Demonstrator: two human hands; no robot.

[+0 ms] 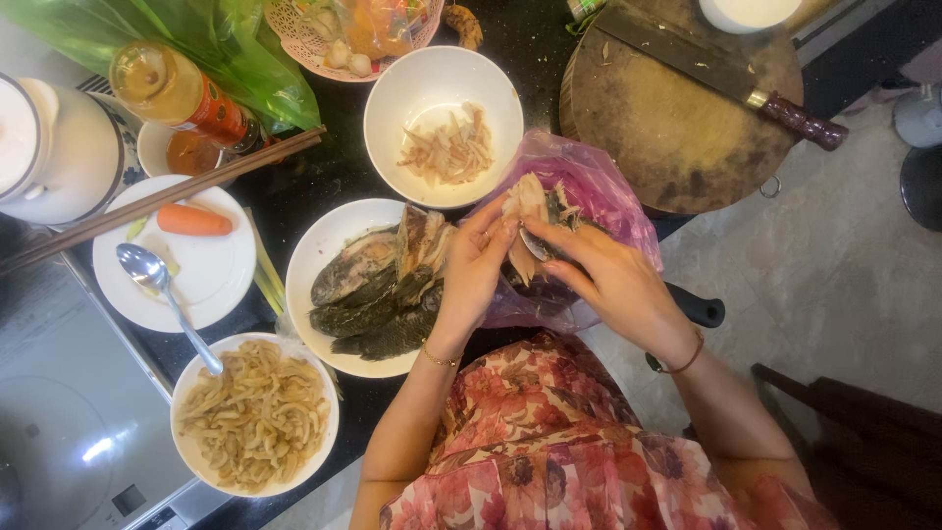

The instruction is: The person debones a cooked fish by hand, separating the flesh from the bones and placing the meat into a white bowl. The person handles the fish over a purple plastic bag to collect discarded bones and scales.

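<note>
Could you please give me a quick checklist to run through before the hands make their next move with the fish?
1. Both hands on the fish piece: ok; left hand and right hand grip it over the purple bag.
2. White bowl for picked flesh within reach: ok, partly filled.
3. Plate of fish stable on the counter: ok.
4. Cleaver clear of the hands: ok, lying on the chopping board.
5. Bones left in the held piece: cannot tell.

The person wore a sleeveless dress [569, 442] in red and pink floral print, a thin gold bracelet [441, 359] on the left wrist and a darker bangle [684, 361] on the right.
</note>
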